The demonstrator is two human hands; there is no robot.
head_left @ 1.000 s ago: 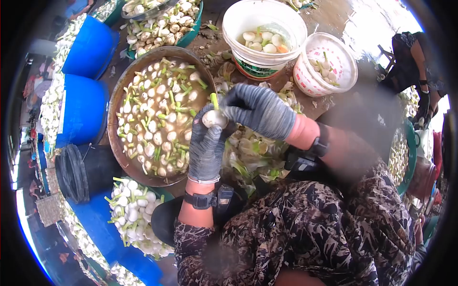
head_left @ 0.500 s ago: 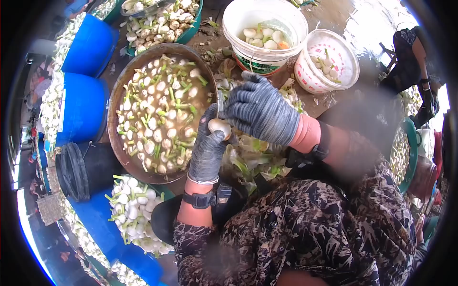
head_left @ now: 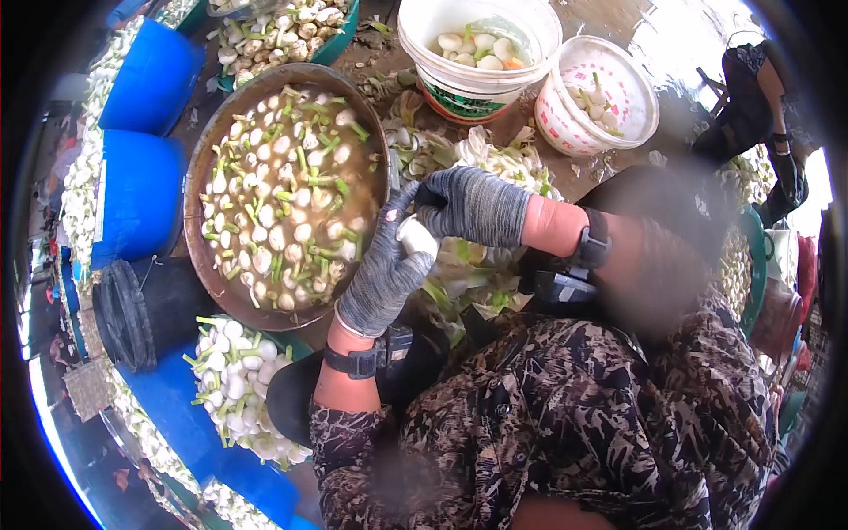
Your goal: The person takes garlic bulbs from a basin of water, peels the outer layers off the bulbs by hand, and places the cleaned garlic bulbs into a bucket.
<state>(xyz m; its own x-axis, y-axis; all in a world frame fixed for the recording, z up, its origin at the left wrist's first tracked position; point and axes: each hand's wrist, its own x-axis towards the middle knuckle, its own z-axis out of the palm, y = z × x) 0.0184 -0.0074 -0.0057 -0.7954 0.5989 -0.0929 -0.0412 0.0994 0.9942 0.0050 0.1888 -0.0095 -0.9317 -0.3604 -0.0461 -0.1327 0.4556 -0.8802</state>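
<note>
No readable text, bucket label (head_left: 464, 104) illegible

Left glove (head_left: 382, 283), right glove (head_left: 481, 208): streaky grey. Held bulb (head_left: 417, 237): white. Shirt (head_left: 565, 415): black/tan blotchy print. Basin (head_left: 269, 319): rusty brown. 2 buckets (head_left: 477, 81): white, 1 green-labelled.

Brown floor (head_left: 605, 19): round basin (head_left: 192, 199), white bucket (head_left: 452, 78), red-printed bucket (head_left: 574, 132), pale leaf scraps (head_left: 484, 155).

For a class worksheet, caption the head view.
Gloved left hand holds a white bulb, right hand close, beside a basin of bulbs in brown water.
</note>
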